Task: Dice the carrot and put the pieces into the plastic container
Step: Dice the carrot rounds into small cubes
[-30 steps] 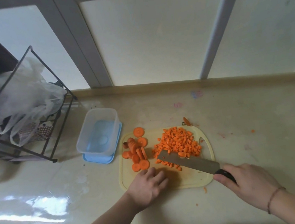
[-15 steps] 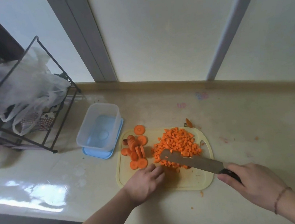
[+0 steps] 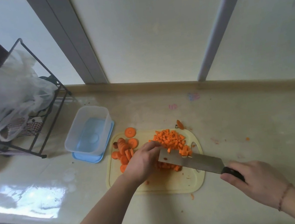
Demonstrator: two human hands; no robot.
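Note:
A heap of diced carrot (image 3: 172, 139) lies on the pale yellow cutting board (image 3: 170, 185). Round carrot slices (image 3: 124, 151) sit at the board's left end. My right hand (image 3: 257, 182) grips the black handle of a knife (image 3: 193, 161). Its blade lies nearly flat over the dice, with a few pieces resting on it. My left hand (image 3: 142, 161) is at the blade's tip and touches the dice there. The clear plastic container (image 3: 73, 139) stands on its blue lid (image 3: 88, 157), left of the board, with no carrot visible inside.
A black wire rack (image 3: 38, 123) with plastic bags stands at the far left of the counter. A carrot end (image 3: 179, 124) lies just behind the board. Small carrot bits (image 3: 247, 138) are scattered on the counter to the right.
My left hand has moved up from the board's front edge to the blade's tip. The knife has shifted over the dice and now carries some pieces.

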